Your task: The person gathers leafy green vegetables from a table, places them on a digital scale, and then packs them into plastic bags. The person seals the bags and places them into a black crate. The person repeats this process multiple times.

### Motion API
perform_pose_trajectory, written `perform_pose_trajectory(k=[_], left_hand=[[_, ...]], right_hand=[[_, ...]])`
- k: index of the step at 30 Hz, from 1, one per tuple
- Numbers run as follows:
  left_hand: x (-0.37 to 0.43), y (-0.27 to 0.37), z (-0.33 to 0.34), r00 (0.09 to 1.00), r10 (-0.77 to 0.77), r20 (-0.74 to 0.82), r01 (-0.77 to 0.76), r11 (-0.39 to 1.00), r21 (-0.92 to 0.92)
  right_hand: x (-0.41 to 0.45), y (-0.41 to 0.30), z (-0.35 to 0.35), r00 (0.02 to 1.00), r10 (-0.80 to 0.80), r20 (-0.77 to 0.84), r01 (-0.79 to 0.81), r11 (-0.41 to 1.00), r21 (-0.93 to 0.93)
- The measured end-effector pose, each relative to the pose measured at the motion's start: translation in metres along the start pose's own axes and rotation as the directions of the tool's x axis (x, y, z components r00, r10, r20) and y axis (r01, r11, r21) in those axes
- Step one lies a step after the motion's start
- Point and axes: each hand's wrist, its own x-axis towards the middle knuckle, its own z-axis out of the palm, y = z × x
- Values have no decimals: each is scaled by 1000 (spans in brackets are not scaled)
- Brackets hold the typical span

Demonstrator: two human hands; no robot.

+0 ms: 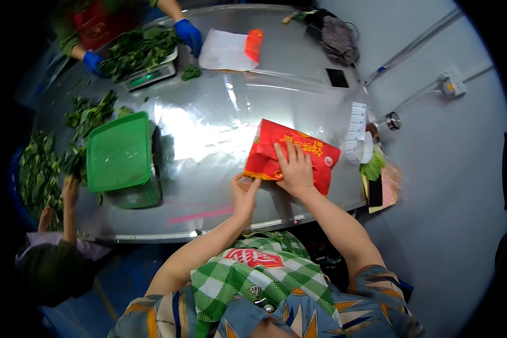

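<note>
A red plastic bag [264, 148] with yellow printing lies nearly flat before me on the metal table [207, 186]. My left hand [244, 198] pinches the bag's lower left corner between thumb and fingertips. Spread over the bag's lower middle, my right hand [296, 171] presses down with its palm side, fingers pointing away from me. A bit of green shows at the bag's left edge. What is inside cannot be seen.
Left of me stands a clear container with a green lid [119, 152], near leafy greens [40, 173] and another person's hands [69, 192]. Across the table, blue-gloved hands [189, 36] flank a scale [152, 78] piled with greens. A label roll [355, 131] lies at right, by the wall.
</note>
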Motion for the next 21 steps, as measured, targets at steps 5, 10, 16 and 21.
perform_pose_trajectory(k=[5,10,16,21], left_hand=[[7,39,31,927,-363,89,360,802,-477],[15,36,38,939,-308,151,324,651,-686],[12,51,47,932,-282,228,361,687,-631],[13,52,2,862,-298,410,436,848,-301]], right_hand=[[0,5,-1,1000,-23,-4,23,1000,-6],[-5,-12,-13,996,9,87,3,990,-140],[4,12,-1,995,-103,-7,100,981,-163],[23,23,-23,983,-175,62,180,980,-85]])
